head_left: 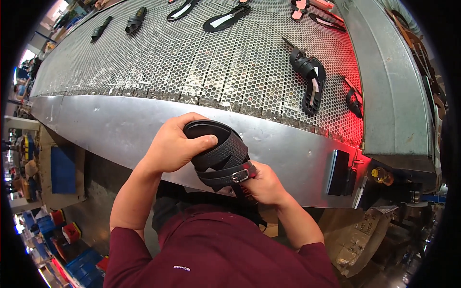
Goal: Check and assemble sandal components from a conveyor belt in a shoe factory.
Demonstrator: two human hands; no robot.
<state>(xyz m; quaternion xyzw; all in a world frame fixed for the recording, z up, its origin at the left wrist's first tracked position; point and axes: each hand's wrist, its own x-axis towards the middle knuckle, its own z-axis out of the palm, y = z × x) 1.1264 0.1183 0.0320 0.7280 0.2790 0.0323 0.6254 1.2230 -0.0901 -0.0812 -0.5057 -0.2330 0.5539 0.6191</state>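
Note:
A black sandal [222, 152] with a textured wide strap and a silver buckle is held between my two hands, over the near metal ledge. My left hand [175, 142] grips its upper left end, the thumb pressed on the inner side and the fingers behind it. On the lower right, my right hand [265, 183] is closed around the sandal by the buckle strap; most of its fingers are hidden behind the sandal.
Beyond the smooth metal ledge [120, 126] lies a perforated metal conveyor [158, 72] carrying several black sandal parts, including a strapped sandal [311, 79]. A grey metal housing [396, 86] stands at right, with red light beneath. A dark flat device [338, 172] and a yellow bottle [382, 176] are nearby.

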